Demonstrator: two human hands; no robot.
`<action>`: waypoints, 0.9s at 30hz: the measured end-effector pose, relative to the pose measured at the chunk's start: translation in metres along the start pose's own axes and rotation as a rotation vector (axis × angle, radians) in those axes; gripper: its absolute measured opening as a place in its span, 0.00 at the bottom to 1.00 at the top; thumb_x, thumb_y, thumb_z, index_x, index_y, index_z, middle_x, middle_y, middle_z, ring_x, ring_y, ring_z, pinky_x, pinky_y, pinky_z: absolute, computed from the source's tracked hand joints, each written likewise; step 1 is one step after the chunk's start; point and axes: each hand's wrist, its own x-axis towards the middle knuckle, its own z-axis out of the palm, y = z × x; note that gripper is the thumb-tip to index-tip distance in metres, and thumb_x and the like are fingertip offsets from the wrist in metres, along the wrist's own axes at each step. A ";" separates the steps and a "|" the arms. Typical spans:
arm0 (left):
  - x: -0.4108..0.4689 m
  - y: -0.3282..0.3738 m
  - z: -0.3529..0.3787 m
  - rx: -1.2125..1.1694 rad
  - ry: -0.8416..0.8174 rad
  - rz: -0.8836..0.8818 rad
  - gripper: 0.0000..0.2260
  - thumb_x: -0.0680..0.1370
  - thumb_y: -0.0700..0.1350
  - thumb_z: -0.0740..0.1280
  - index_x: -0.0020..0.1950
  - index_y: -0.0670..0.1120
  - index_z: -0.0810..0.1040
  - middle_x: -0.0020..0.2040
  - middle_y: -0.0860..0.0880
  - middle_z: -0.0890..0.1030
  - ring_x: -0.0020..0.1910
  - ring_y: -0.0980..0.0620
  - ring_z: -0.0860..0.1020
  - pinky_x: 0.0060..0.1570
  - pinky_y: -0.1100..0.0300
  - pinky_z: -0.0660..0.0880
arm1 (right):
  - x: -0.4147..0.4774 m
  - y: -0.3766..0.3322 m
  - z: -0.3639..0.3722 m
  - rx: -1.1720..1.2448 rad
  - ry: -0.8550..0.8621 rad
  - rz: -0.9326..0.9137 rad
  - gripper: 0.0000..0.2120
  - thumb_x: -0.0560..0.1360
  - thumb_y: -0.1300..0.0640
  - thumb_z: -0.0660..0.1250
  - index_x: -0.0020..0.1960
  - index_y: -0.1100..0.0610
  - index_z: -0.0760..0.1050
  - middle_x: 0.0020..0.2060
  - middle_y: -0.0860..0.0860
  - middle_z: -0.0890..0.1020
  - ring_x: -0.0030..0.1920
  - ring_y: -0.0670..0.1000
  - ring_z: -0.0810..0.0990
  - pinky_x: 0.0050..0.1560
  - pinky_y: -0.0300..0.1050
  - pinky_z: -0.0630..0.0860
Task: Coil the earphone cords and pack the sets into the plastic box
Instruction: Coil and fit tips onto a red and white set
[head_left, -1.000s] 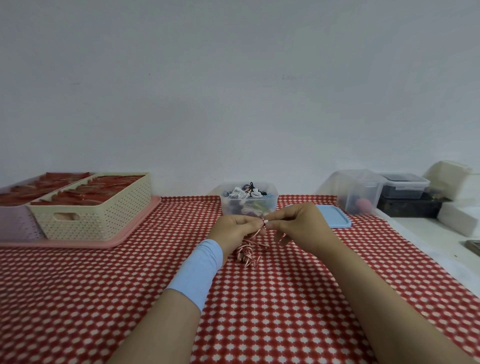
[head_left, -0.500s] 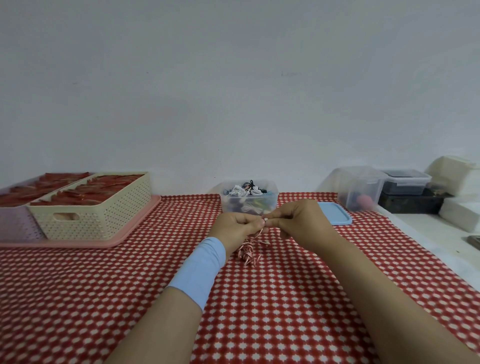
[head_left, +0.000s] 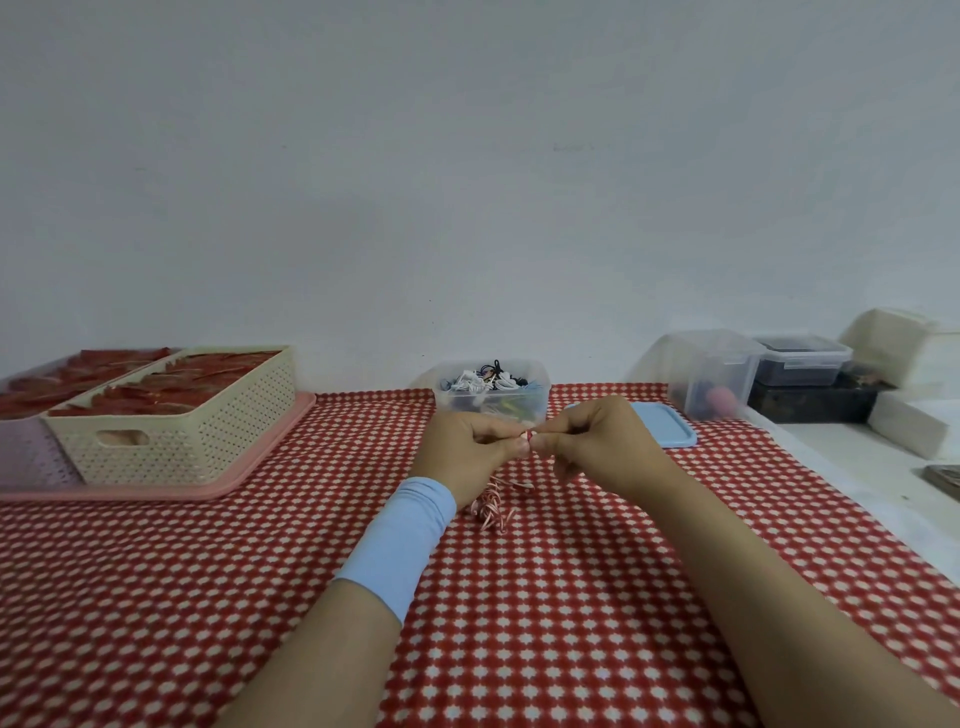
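Head view: we see both hands meeting over the red checked tablecloth (head_left: 519, 597), just in front of the plastic box (head_left: 457, 402).
Left hand (head_left: 465, 454): fingers curled, thumb and fingertip pinching the top of the earphone cord (head_left: 488, 506).
Right hand (head_left: 597, 447): curled likewise, pinching the same cord right beside the left fingertips.
Earphone cord: red and white, hanging below our hands in a loose tangle; we cannot tell whether it touches the cloth.
Plastic box: clear, uncovered, with earphone sets piled inside.
Blue lid (head_left: 665, 434): flat on the cloth, right of the box.
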 end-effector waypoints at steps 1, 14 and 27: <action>0.000 0.000 -0.001 0.025 -0.012 0.015 0.07 0.71 0.40 0.77 0.48 0.48 0.87 0.45 0.57 0.86 0.47 0.62 0.83 0.54 0.65 0.78 | -0.001 0.001 -0.001 0.053 -0.019 0.034 0.04 0.73 0.60 0.77 0.41 0.61 0.86 0.29 0.59 0.83 0.27 0.52 0.80 0.34 0.44 0.81; -0.002 -0.002 0.002 -0.068 -0.003 0.006 0.07 0.74 0.39 0.74 0.50 0.47 0.86 0.46 0.54 0.86 0.48 0.61 0.83 0.53 0.66 0.78 | -0.002 -0.001 0.008 0.381 -0.113 0.245 0.07 0.75 0.58 0.74 0.43 0.61 0.85 0.35 0.54 0.83 0.30 0.51 0.78 0.32 0.47 0.80; -0.002 -0.003 -0.003 -0.244 -0.035 -0.151 0.04 0.76 0.41 0.72 0.45 0.50 0.86 0.44 0.54 0.87 0.49 0.58 0.83 0.52 0.68 0.77 | -0.003 -0.005 0.004 0.263 -0.062 0.052 0.06 0.74 0.65 0.74 0.50 0.60 0.86 0.41 0.63 0.86 0.33 0.54 0.81 0.34 0.48 0.82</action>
